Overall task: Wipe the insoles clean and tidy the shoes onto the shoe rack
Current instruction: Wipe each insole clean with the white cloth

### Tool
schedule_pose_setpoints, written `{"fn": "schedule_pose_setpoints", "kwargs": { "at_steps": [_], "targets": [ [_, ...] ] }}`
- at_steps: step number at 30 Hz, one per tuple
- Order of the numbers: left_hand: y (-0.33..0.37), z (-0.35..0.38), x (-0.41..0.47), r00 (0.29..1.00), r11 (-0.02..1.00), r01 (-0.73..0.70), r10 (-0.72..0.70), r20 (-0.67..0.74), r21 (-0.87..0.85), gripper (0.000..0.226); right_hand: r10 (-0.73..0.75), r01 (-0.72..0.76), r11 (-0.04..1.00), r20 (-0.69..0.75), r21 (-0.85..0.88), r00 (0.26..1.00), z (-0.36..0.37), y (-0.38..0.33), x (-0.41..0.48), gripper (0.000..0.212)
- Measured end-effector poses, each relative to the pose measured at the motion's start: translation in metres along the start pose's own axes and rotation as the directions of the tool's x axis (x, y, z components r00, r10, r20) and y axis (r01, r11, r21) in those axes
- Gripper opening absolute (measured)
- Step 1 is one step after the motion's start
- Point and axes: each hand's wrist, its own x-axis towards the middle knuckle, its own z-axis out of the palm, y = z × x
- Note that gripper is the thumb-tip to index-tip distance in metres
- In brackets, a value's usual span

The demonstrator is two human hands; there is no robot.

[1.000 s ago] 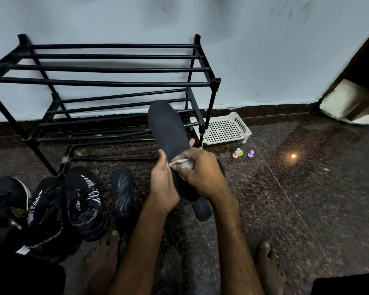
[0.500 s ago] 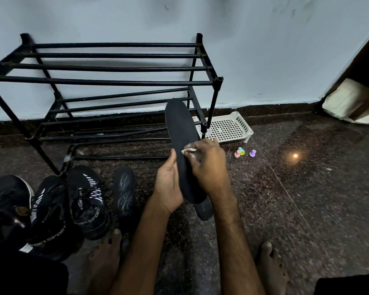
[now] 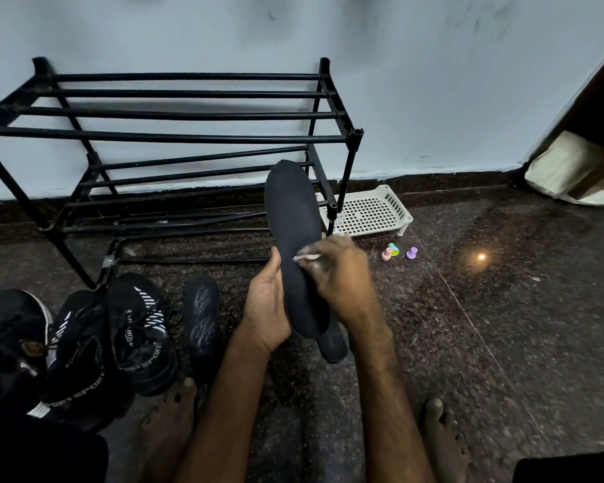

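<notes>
My left hand (image 3: 265, 308) grips the lower left edge of a black insole (image 3: 292, 224), holding it upright and tilted away from me. My right hand (image 3: 339, 277) presses a small white wipe (image 3: 306, 256) against the middle of that insole. A second insole (image 3: 332, 345) lies on the floor just under it, mostly hidden. A third insole (image 3: 202, 315) with whitish marks lies flat to the left. Black sport shoes (image 3: 140, 329) with white stripes sit at the lower left. The black metal shoe rack (image 3: 175, 137) stands against the wall behind, with bare shelves.
A white perforated plastic tray (image 3: 370, 212) sits on the floor right of the rack. Small pastel plastic pieces (image 3: 398, 252) lie beside it. A cream bag (image 3: 569, 169) leans in the far right corner. My bare feet (image 3: 445, 437) rest on the dark granite floor.
The insole has swung from leaning left to nearly upright. My right hand with the wipe has slid up along it, from near the heel toward the middle.
</notes>
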Motion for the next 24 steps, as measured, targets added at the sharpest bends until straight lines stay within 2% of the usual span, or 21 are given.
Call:
{"fn": "schedule_pose_setpoints", "kwargs": {
  "at_steps": [1,3,4,5,6,8,10,12,14,16,18,20,22,23,24],
  "targets": [
    [0.001,0.0,0.0,1.0,1.0,-0.011,0.011,-0.002,0.001,0.063,-0.026,0.017,0.997,0.126,0.075,0.992,-0.001,-0.006,-0.004,0.01],
    [0.003,-0.004,0.002,1.0,1.0,-0.017,0.017,-0.019,-0.021,0.062,-0.023,-0.041,0.986,0.371,0.163,0.929,-0.004,-0.012,-0.009,0.011],
    [0.003,-0.007,0.003,1.0,0.999,-0.019,0.019,-0.018,-0.029,0.061,-0.016,-0.058,0.984,0.413,0.167,0.911,-0.005,-0.011,-0.009,0.012],
    [0.003,-0.008,0.002,1.0,0.999,-0.017,0.017,-0.015,-0.031,0.061,0.0,-0.063,0.986,0.384,0.152,0.923,-0.005,-0.008,-0.007,0.011],
    [0.002,-0.01,0.001,1.0,0.999,-0.01,0.009,-0.005,-0.033,0.061,0.021,-0.061,0.99,0.297,0.126,0.955,-0.004,-0.004,-0.005,0.011],
    [0.0,-0.009,-0.001,0.999,0.999,0.033,-0.032,0.023,-0.028,0.058,0.057,-0.06,0.996,0.045,0.071,0.997,-0.003,0.005,0.003,0.01],
    [-0.002,-0.009,-0.002,0.996,0.997,0.07,-0.068,0.052,-0.031,0.056,0.11,-0.104,0.993,-0.119,0.057,0.987,-0.004,0.013,0.012,0.011],
    [-0.003,-0.012,-0.003,0.994,0.994,0.099,-0.097,0.052,-0.034,0.057,0.13,-0.122,0.991,-0.172,0.052,0.977,-0.007,0.02,0.018,0.012],
    [-0.003,-0.013,-0.004,0.993,0.994,0.108,-0.106,0.042,-0.027,0.058,0.103,-0.096,0.994,-0.143,0.058,0.984,-0.007,0.022,0.018,0.013],
    [0.0,-0.015,-0.002,0.997,0.996,0.083,-0.083,0.003,-0.016,0.058,0.06,-0.059,0.997,-0.02,0.046,0.998,-0.001,0.018,0.009,0.015],
    [0.004,-0.019,0.005,0.998,0.998,0.05,-0.049,-0.049,0.027,0.061,0.055,-0.064,0.996,0.17,0.054,0.984,0.006,0.012,-0.005,0.015],
    [0.009,-0.024,0.011,0.995,0.998,0.039,-0.035,-0.096,0.045,0.063,0.085,-0.14,0.985,0.412,0.104,0.907,0.01,0.008,-0.018,0.015],
    [0.015,-0.033,0.014,0.988,0.999,0.037,-0.031,-0.151,0.032,0.064,0.104,-0.238,0.961,0.615,0.139,0.782,0.008,0.009,-0.027,0.013],
    [0.018,-0.039,0.015,0.983,0.999,0.038,-0.033,-0.18,0.02,0.064,0.108,-0.278,0.946,0.651,0.164,0.752,0.005,0.013,-0.029,0.011],
    [0.019,-0.046,0.016,0.977,0.999,0.041,-0.036,-0.208,0.018,0.064,0.121,-0.314,0.929,0.641,0.196,0.758,0.001,0.019,-0.032,0.01]
  ]
}}
